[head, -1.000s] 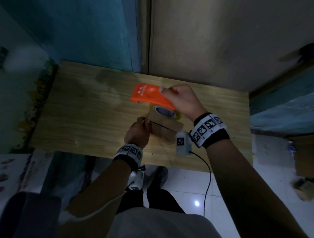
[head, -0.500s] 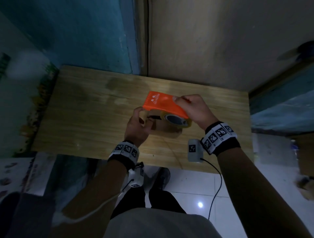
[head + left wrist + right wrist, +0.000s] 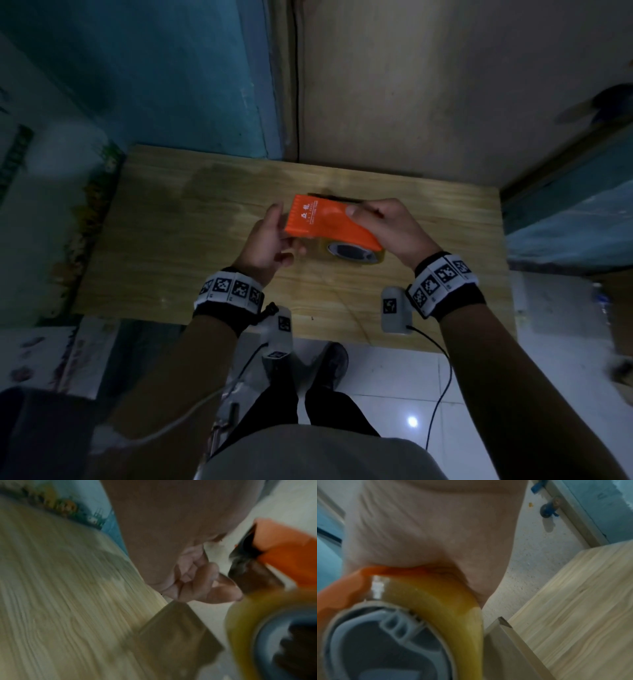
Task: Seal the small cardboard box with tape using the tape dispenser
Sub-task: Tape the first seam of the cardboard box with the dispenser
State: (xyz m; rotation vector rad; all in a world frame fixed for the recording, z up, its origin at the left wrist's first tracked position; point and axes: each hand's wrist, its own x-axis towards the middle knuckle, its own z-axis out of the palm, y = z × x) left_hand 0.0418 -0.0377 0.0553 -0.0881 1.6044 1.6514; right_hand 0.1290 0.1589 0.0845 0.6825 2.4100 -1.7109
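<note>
Above the wooden table (image 3: 171, 222), right hand (image 3: 387, 229) gripping the orange tape dispenser (image 3: 325, 222), left hand (image 3: 267, 243) curled beside it, grasp unclear.

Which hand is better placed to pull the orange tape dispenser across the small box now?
The right hand, probably. It already grips the orange plastic tape dispenser with its yellowish tape roll over the small brown cardboard box. The left hand is only at the dispenser's front end.

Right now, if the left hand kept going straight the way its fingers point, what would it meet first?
Probably the orange tape dispenser: the left hand points at its near end, fingertips about touching. Depth is unclear; the small cardboard box lies lower.
</note>
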